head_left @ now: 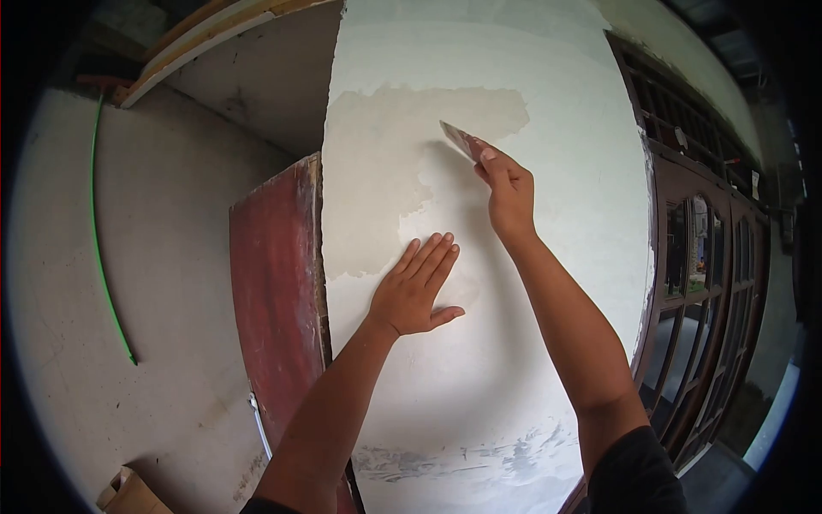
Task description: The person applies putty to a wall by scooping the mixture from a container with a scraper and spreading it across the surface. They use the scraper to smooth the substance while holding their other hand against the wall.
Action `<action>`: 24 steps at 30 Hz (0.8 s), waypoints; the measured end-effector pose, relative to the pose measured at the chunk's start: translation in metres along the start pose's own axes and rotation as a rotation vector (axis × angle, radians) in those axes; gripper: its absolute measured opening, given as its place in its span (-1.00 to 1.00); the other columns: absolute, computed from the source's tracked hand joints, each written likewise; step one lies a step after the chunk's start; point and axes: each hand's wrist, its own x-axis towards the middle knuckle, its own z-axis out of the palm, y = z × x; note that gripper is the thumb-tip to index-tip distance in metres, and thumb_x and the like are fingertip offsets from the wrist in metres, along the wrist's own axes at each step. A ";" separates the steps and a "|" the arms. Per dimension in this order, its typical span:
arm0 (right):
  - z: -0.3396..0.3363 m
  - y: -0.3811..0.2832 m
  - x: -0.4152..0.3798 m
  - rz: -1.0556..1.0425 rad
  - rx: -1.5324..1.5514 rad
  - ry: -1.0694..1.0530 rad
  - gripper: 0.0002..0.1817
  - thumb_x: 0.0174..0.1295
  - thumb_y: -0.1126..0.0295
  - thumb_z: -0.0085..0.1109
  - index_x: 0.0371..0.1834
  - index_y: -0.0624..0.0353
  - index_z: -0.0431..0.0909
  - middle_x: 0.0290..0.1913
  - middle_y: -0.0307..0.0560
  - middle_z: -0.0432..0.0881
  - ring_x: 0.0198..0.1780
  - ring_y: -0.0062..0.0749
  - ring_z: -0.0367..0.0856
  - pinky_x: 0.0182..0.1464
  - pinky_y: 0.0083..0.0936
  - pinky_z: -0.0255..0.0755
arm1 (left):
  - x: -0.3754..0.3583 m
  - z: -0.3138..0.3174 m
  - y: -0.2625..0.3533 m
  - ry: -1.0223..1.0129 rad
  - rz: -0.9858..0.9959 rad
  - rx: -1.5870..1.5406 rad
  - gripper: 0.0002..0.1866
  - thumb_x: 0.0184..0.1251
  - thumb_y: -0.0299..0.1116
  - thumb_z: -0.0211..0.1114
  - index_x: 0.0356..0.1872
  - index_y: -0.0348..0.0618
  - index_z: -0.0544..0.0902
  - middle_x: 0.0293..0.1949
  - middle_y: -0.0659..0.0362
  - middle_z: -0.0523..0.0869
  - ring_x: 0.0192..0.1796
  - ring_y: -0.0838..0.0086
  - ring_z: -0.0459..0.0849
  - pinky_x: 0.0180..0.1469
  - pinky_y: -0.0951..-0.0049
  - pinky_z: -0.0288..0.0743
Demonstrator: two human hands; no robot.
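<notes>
My right hand (509,190) is closed around a putty knife (457,137), its thin blade angled up and to the left near the wall surface. Most of the handle is hidden inside my fingers. Lower down and to the left, my left hand (416,287) lies flat on the white wall (565,197), fingers stretched upward and thumb out to the right. A beige patch (368,163) with ragged edges spreads over the upper left of the wall. The blade overlaps this patch in view, and my left fingertips rest just beside its lower right edge.
A worn red door panel (274,274) stands along the wall's left edge. Dark wooden doors with glass panes (685,257) are on the right. A green strip (96,214) hangs on the left wall, and a cardboard box (133,493) sits at the bottom left.
</notes>
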 end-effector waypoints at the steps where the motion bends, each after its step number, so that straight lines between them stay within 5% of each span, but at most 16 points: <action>1: -0.002 0.005 -0.001 -0.002 -0.006 0.008 -0.53 0.54 0.15 0.11 0.26 0.32 0.66 0.25 0.05 0.70 0.25 -0.16 0.68 0.30 -0.32 0.55 | -0.001 0.000 0.000 0.003 0.005 0.006 -0.01 0.43 0.37 0.16 0.60 -0.25 0.29 0.62 -0.02 0.31 0.67 0.14 0.22 0.69 0.02 0.07; 3: -0.006 0.012 0.004 -0.369 -0.334 -0.117 -0.54 0.42 0.23 0.27 0.31 0.21 0.67 0.39 0.12 0.62 0.45 -0.02 0.55 0.45 -0.28 0.45 | 0.000 0.000 -0.001 0.021 0.017 0.008 -0.01 0.43 0.38 0.15 0.60 -0.25 0.30 0.62 -0.01 0.32 0.67 0.15 0.23 0.69 0.03 0.07; 10: -0.018 0.030 0.009 -0.692 -0.768 -0.234 -0.47 0.27 0.24 0.40 0.33 0.05 0.67 0.48 0.12 0.52 0.54 0.07 0.43 0.51 -0.18 0.42 | 0.002 0.000 -0.001 0.006 0.010 -0.025 -0.05 0.40 0.32 0.24 0.56 -0.27 0.37 0.59 -0.01 0.37 0.66 0.17 0.27 0.67 0.05 0.11; 24: -0.017 0.036 0.004 -0.700 -0.907 -0.240 -0.47 0.28 0.26 0.42 0.35 0.03 0.67 0.50 0.12 0.51 0.57 0.00 0.41 0.51 -0.23 0.43 | 0.002 -0.001 -0.002 -0.011 0.014 -0.071 -0.08 0.35 0.14 0.39 0.53 -0.32 0.37 0.58 -0.08 0.36 0.65 0.10 0.29 0.65 0.00 0.15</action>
